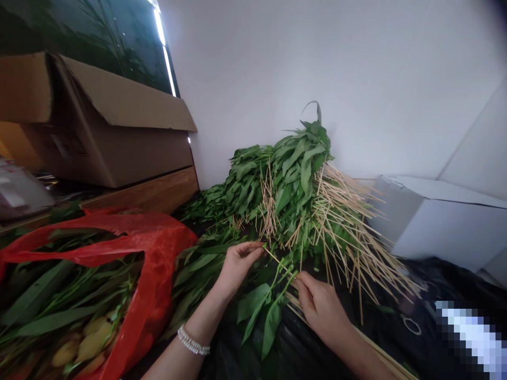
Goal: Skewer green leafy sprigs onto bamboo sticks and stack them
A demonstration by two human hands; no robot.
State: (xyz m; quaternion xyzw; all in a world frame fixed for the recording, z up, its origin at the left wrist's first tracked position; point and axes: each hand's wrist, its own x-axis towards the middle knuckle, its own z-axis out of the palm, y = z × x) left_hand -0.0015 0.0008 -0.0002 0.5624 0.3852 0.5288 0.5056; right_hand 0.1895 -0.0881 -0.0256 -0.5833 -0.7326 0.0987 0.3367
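A thin bamboo skewer (273,255) runs between my two hands, with leafy green stems (291,277) on it and their leaves (253,303) hanging below. My left hand (240,264), with a beaded bracelet on the wrist, pinches a small green piece at the skewer's far end. My right hand (322,301) is closed around the skewer near the leafy stems; its fingertips are partly hidden. Just beyond my hands, a large pile of skewered leafy greens (293,174) leans by the wall, bare skewer ends (352,227) fanning out to the right.
At the left, a red plastic bag (158,274) holds long leaves and yellowish lumps. An open cardboard box (138,148) stands behind it on a wooden surface. A white box (447,221) sits at the right beside black plastic sheeting (439,274). Loose skewers (380,348) lie under my right forearm.
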